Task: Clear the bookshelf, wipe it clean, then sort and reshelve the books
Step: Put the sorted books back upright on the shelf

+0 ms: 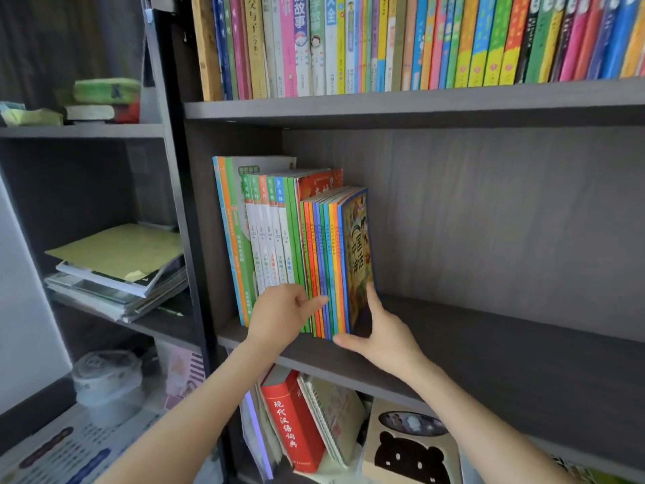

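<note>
The books (296, 246) stand in a row at the 9 o'clock end of the middle shelf (506, 330), w/ lots of bare shelf toward 3 o'clock. The L hand (279, 316) holds nothing: its pointer finger is straight & pushes on the thin spines, other fingers loosely bent. The R hand (382, 335) is spread apart, not wrapped round anything. Its fingers lie flat on the cover of the last book (357, 253) & its thumb sits at the btm of the spines.

I think this is the putting-back part. Nothing props the row on the 3 o'clock side but the R hand. If that hand lets go fast, the thin, bendy books could flop over toward 3 o'clock. A hard poke from the L finger could shove some spines in too far, so the row goes uneven.
</note>
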### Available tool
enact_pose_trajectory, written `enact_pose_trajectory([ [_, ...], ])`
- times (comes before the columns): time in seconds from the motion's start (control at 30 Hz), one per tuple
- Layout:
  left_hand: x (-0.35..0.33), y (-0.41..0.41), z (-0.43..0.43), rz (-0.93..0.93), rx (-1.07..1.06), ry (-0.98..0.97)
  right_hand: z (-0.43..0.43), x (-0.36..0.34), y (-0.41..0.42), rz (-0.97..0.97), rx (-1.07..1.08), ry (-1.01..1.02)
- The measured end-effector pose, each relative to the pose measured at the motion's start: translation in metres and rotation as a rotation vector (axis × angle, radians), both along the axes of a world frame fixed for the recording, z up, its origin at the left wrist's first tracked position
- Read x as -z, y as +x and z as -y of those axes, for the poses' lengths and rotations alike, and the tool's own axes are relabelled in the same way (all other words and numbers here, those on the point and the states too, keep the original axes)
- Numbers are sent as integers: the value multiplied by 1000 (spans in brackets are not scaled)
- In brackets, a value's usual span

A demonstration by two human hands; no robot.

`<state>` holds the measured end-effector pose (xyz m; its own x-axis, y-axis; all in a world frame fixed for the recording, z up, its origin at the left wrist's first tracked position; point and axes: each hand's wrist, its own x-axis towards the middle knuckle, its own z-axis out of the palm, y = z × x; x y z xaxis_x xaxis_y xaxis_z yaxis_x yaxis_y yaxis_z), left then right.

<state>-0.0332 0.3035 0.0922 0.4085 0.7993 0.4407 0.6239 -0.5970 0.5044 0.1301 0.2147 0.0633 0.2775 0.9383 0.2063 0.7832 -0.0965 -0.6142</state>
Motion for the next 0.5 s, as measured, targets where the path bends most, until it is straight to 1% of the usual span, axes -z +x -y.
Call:
enact_pose_trajectory([
  [0.07,-5,1,8,30,3,22,36,2,9,106,8,-79],
  [0.1,-6,6,17,44,13,30,60,7,19,179,8,-150],
  [0.17,-7,14,30,74,29,42,97,17,40,395,-12,-300],
  [0.23,-6,28,48,118,44,25,131,27,65,556,-4,-352],
  [0.33,1,39,76,230,28,-29,152,35,79,644,20,-294],
  [0.5,18,32,126,362,-115,-161,145,38,78,675,22,-259],
])
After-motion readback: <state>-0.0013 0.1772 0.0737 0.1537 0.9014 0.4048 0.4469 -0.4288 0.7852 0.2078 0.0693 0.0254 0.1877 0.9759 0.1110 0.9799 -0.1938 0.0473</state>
